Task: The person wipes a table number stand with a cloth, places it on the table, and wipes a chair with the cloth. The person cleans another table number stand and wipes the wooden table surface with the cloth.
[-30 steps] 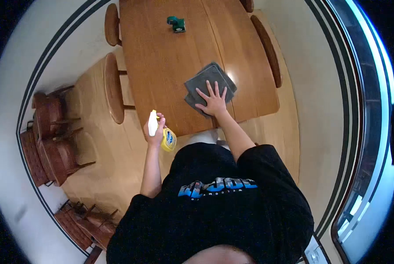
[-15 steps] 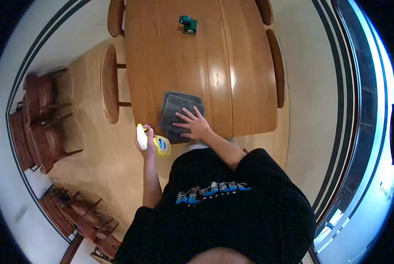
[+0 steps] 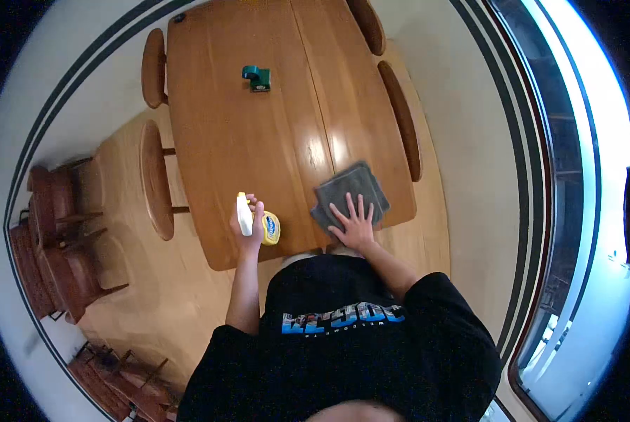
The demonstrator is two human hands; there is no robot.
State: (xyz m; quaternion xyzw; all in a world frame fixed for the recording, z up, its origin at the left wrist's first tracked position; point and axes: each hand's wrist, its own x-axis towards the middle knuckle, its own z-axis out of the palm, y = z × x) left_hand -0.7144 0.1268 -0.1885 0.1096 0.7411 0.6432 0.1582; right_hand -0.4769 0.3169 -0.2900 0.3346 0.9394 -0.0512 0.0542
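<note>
My right hand (image 3: 357, 226) lies flat with spread fingers on a folded dark grey cloth (image 3: 353, 184), pressing it to the wooden table (image 3: 237, 148) near the front right corner. My left hand (image 3: 249, 228) is wrapped around a yellow spray bottle (image 3: 270, 228) with a white trigger head. The bottle is tilted, its labelled body to the right of my fingers, over the table's front left part. Whether the bottle touches the tabletop I cannot tell.
A small green box with a teal roll-like item (image 3: 260, 79) stands farther up the table. Chairs flank it, one at the left (image 3: 156, 179) and one at the right (image 3: 400, 119). More dark wooden chairs (image 3: 65, 260) line the left wall. A window runs along the right.
My right hand has slid the cloth across the table to the right, over the seam. The left hand, still holding the spray bottle, is now over the tabletop. The view has shifted and turned.
</note>
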